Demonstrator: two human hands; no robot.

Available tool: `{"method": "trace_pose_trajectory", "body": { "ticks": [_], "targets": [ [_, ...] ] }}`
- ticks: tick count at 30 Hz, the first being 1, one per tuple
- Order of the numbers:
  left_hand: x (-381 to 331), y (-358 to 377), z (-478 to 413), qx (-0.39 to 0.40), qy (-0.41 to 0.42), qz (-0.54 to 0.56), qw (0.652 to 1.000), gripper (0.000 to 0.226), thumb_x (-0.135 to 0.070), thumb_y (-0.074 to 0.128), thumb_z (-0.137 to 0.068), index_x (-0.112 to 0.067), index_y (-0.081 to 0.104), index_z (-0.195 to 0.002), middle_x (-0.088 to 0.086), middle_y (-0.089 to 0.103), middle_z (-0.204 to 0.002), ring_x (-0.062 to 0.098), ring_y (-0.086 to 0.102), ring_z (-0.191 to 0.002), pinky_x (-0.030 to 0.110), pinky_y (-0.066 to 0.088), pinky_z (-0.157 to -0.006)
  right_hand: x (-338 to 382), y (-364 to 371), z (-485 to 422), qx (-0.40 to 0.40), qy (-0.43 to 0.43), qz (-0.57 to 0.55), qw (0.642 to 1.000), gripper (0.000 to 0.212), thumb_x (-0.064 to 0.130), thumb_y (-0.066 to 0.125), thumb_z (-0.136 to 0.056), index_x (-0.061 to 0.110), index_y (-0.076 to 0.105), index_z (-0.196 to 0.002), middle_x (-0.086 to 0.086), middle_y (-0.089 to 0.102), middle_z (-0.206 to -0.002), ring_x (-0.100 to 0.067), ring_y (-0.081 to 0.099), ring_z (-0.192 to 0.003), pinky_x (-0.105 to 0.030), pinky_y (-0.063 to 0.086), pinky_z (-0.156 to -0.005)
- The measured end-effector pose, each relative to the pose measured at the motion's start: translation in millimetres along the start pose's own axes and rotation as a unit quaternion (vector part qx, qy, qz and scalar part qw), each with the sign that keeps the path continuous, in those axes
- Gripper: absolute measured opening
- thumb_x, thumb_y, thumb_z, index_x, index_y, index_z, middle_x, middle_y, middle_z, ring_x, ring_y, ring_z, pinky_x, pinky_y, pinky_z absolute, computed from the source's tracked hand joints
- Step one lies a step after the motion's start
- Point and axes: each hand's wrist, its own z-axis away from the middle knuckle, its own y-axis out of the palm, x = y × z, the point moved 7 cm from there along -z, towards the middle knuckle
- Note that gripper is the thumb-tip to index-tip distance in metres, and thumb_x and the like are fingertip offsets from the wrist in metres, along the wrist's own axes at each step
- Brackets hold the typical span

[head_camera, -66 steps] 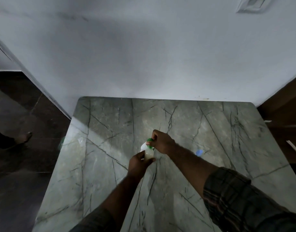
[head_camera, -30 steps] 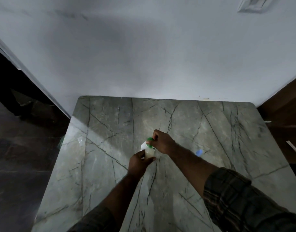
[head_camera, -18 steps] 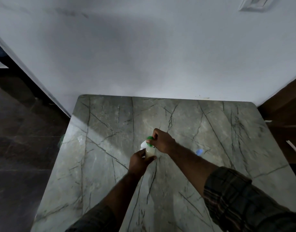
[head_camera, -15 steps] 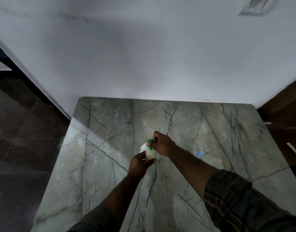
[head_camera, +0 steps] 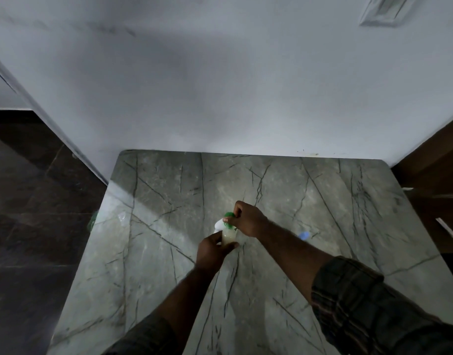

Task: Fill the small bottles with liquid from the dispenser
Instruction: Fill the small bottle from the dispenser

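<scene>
A small clear bottle (head_camera: 229, 237) with pale liquid in it stands at the middle of the grey marble table (head_camera: 323, 201). My left hand (head_camera: 212, 253) wraps around its lower body. My right hand (head_camera: 248, 218) is closed over the green and white dispenser (head_camera: 223, 221) right above the bottle's mouth. Most of the dispenser is hidden by my fingers. A small blue cap (head_camera: 304, 235) lies on the table to the right of my right forearm.
A white wall (head_camera: 220, 85) rises right behind the table's far edge. Dark floor (head_camera: 28, 213) lies to the left and brown wooden furniture (head_camera: 435, 180) to the right. A faint clear item (head_camera: 122, 216) lies near the table's left edge.
Both hands stay on the bottle and dispenser in the same spot. A person's foot and dark shape seen on the floor at the left earlier are gone.
</scene>
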Motion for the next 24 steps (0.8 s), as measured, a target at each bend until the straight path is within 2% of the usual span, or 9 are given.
{"method": "trace_pose_trajectory", "body": {
  "ticks": [3, 12, 15, 17, 18, 22, 24],
  "targets": [
    [-8, -3, 0, 0.000, 0.003, 0.001, 1.000, 0.055, -0.039, 0.083, -0.071, -0.018, 0.068, -0.119, -0.003, 0.074, -0.109, 0.002, 0.069, -0.087, 0.013, 0.055, -0.070, 2, -6, -3, -0.010, -0.002, -0.005, 1.000, 0.037, 0.052, 0.070, -0.081, 0.024, 0.046, -0.075, 0.006, 0.054, -0.070, -0.015, 0.052, -0.069, -0.037, 0.048, -0.071],
    [-1, -2, 1, -0.002, -0.003, -0.009, 1.000, 0.056, -0.038, 0.083, -0.072, -0.016, 0.067, -0.122, 0.001, 0.072, -0.114, 0.011, 0.069, -0.095, 0.028, 0.059, -0.083, -4, 5, 0, -0.001, 0.007, -0.013, 1.000, 0.036, 0.051, 0.068, -0.084, 0.022, 0.046, -0.078, 0.004, 0.053, -0.072, -0.016, 0.052, -0.072, -0.042, 0.051, -0.078],
    [-9, -4, 0, 0.000, 0.008, -0.013, 1.000, 0.056, -0.038, 0.082, -0.073, -0.016, 0.066, -0.123, 0.001, 0.072, -0.115, 0.010, 0.069, -0.095, 0.026, 0.058, -0.083, 0, -2, -4, -0.005, 0.005, -0.018, 1.000, 0.036, 0.050, 0.069, -0.083, 0.023, 0.046, -0.076, 0.005, 0.052, -0.071, -0.013, 0.050, -0.067, -0.036, 0.047, -0.070],
    [-11, -3, 0, 0.002, 0.008, -0.010, 1.000, 0.056, -0.038, 0.081, -0.074, -0.016, 0.066, -0.123, 0.000, 0.072, -0.114, 0.008, 0.069, -0.093, 0.019, 0.056, -0.078, -2, -2, -4, -0.012, 0.004, -0.026, 1.000, 0.037, 0.049, 0.070, -0.083, 0.023, 0.045, -0.075, 0.006, 0.051, -0.068, -0.012, 0.048, -0.065, -0.033, 0.043, -0.066],
    [-10, -3, 1, 0.002, 0.007, -0.009, 1.000, 0.055, -0.037, 0.082, -0.073, -0.017, 0.066, -0.122, -0.001, 0.072, -0.114, 0.007, 0.069, -0.092, 0.018, 0.056, -0.077, -4, 0, -3, -0.013, 0.004, -0.027, 1.000, 0.037, 0.049, 0.070, -0.083, 0.023, 0.045, -0.074, 0.006, 0.050, -0.067, -0.013, 0.049, -0.065, -0.033, 0.042, -0.065],
    [-3, -2, 4, 0.002, 0.002, -0.002, 1.000, 0.057, -0.037, 0.082, -0.073, -0.015, 0.065, -0.124, 0.002, 0.071, -0.116, 0.012, 0.069, -0.097, 0.031, 0.059, -0.086, -7, 8, 0, -0.005, 0.010, -0.031, 0.999, 0.038, 0.050, 0.069, -0.084, 0.020, 0.046, -0.077, 0.005, 0.050, -0.069, -0.015, 0.050, -0.070, -0.034, 0.043, -0.068],
    [-5, -3, 3, -0.002, 0.007, -0.010, 1.000, 0.057, -0.037, 0.082, -0.074, -0.015, 0.066, -0.124, 0.001, 0.072, -0.115, 0.010, 0.069, -0.095, 0.024, 0.058, -0.081, -6, 8, 0, -0.003, 0.020, -0.039, 0.999, 0.037, 0.051, 0.067, -0.085, 0.020, 0.048, -0.080, 0.004, 0.052, -0.073, -0.016, 0.052, -0.073, -0.034, 0.043, -0.069]
  ]
}}
